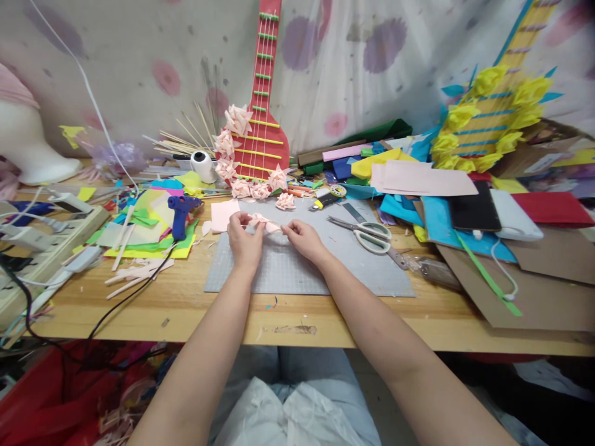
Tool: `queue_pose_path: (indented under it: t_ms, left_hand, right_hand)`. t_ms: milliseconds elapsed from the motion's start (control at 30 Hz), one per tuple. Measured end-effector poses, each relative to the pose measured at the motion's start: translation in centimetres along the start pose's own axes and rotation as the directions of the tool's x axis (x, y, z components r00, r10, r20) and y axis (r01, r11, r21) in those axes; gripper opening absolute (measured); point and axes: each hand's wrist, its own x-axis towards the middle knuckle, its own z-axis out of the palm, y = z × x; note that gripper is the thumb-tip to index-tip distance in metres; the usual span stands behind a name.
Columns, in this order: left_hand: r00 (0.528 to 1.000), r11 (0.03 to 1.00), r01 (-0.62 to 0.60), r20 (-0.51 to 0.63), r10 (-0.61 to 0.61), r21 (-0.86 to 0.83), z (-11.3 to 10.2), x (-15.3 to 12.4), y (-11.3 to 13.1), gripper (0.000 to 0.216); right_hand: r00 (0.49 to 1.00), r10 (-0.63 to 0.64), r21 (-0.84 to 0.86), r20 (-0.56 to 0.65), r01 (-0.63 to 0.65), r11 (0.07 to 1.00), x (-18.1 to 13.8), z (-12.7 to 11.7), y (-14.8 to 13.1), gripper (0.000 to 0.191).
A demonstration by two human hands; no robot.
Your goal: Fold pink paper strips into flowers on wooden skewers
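So the left hand [245, 241] has fingers curled round some pale pink paper [260, 220], right hand [303, 239] pinching its other end, fingers covering part of it.

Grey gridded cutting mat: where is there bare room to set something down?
Bare: the mat between the left hand, right hand and its near edge; its near right corner, below the white-handled metal scissors. Crowded: leftward, around the blue plastic glue gun; rear right, by the piled coloured paper sheets.
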Motion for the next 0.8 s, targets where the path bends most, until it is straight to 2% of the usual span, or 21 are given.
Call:
queue_pose_path:
  t_ms: [100, 200, 400, 533, 733, 800]
  left_hand:
    - [0.995, 0.989, 0.074, 0.083, -0.063, -0.129, -0.04, 0.0, 0.06, 0.023]
    - [0.989, 0.981, 0.108, 0.114, -0.09, -0.159, -0.05, 0.05, -0.1, 0.016]
    - [0.991, 0.994, 0.034, 0.135, -0.019, -0.105, 0.06, 0.12, -0.62, 0.014]
    - [0.988, 0.995, 0.043, 0.154, -0.029, -0.087, 0.22, 0.09, -0.82, 0.016]
    - [0.987, 0.999, 0.023, 0.159, -0.027, 0.028, 0.01, 0.01, -0.53, 0.012]
    - [0.987, 0.997, -0.009, 0.161, -0.002, 0.072, -0.12, -0.01, -0.38, 0.01]
  right_hand:
    - [1.0, -0.008, -0.009, 0.004, 0.008, 1.0, -0.05, -0.1, -0.07, 0.027]
    - [1.0, -0.013, -0.005, 0.007, 0.013, 1.0, -0.02, -0.19, -0.06, 0.027]
    - [0.998, 0.032, 0.061, 0.049, -0.034, 0.998, 0.28, -0.18, 0.23, 0.033]
    - [0.997, 0.041, 0.068, 0.058, -0.045, 0.997, 0.36, -0.32, 0.42, 0.034]
    - [0.994, -0.108, -0.051, 0.025, 0.109, 0.993, 0.02, -0.8, 0.19, 0.031]
    - [0.993, -0.115, -0.071, 0.035, 0.118, 0.99, -0.1, -0.9, 0.05, 0.03]
